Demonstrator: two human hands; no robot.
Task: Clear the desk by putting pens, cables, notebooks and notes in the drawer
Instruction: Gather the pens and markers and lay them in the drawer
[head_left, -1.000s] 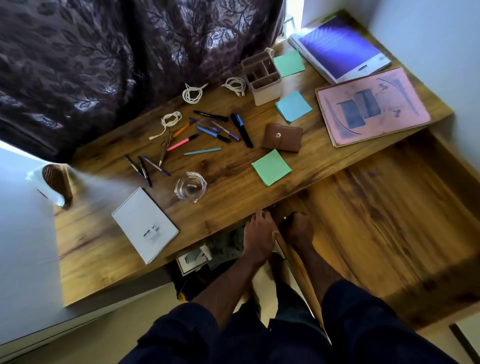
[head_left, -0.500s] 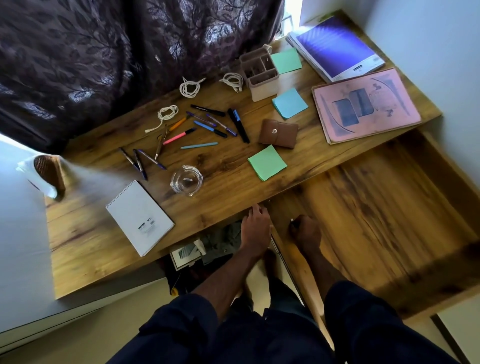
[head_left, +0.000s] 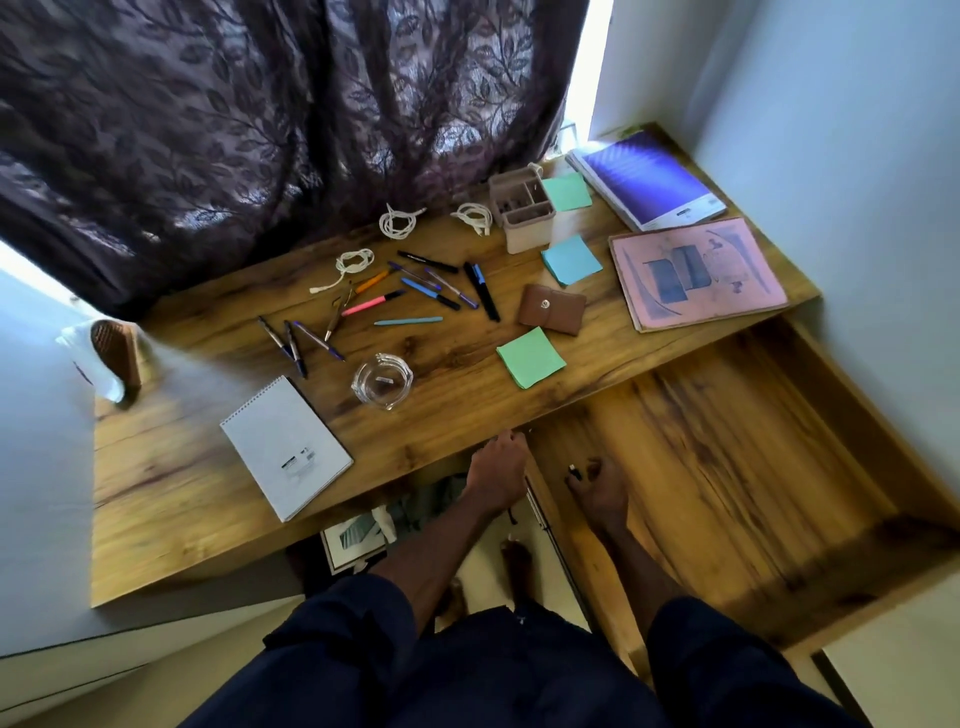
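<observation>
Navy-sleeved arms nearest, both reaching forward.

Left hand (head_left: 498, 467): at the front edge of the tabletop (head_left: 171, 519), fingers bent toward it; what it grips, if anything, cannot be told.

Right hand (head_left: 602, 488): low inside the open drawer (head_left: 753, 467), fingers loosely curled beside a small dark object; whether it is pinching that, cannot tell.

Progress, by judgement: the drawer stands out, but sorting has not begun. Every listed item lies on the tabletop.

- **Near row:** spiral notepad (head_left: 285, 447), glass ashtray (head_left: 383, 381), green notes (head_left: 531, 357).
- **Middle:** scattered pens (head_left: 429, 293), brown wallet (head_left: 553, 308), blue notes (head_left: 571, 260), pink notebook (head_left: 696, 273).
- **Far:** three coiled white cables (head_left: 399, 222), beige organiser (head_left: 522, 210), farther green pad (head_left: 567, 191), purple notebook (head_left: 649, 179) by the wall.

Obstructions: the ashtray and wallet sit among the pens and notes and would need reaching around. A dark curtain (head_left: 260, 130) hangs just behind the cables.
</observation>
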